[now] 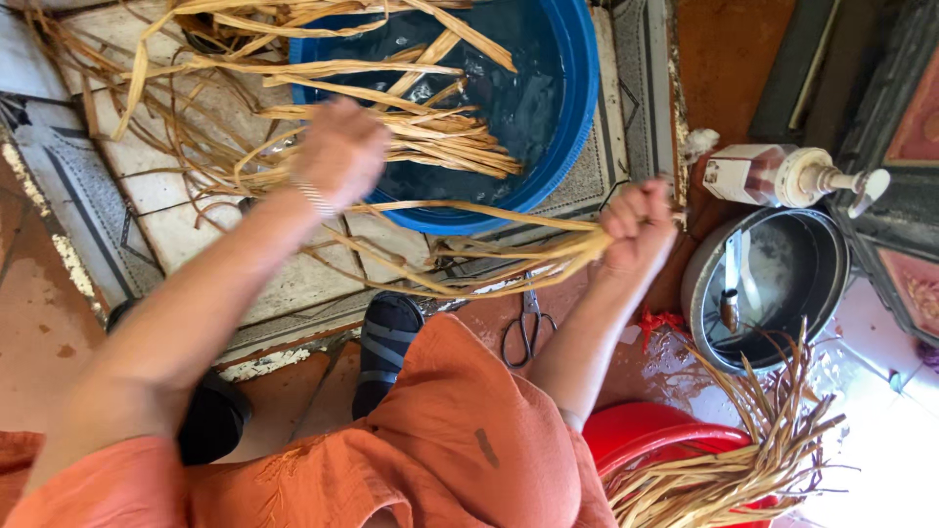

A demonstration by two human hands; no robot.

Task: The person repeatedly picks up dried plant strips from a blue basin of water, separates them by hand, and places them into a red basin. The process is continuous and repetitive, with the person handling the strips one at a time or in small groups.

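— Operator log, head view. What do the hands have?

— My right hand, right of centre in the frame, is a closed fist; its fingers are clamped on one end of a bundle of dried straw strips. The strips run leftward from the fist across the middle of the frame. My left hand sits upper left of centre, blurred, in among the same strands; I cannot tell whether its fingers are together or apart.

— Where does the straw sit against the rest?

— It crosses the near rim of a blue tub at top centre, which holds water and more soaking strips. Below the bundle, scissors lie on the floor.

— Anything on the right?

— A metal pot at right, with utensils inside. A pump bottle lies just above it. At lower right, a red basin carries another heap of straw.
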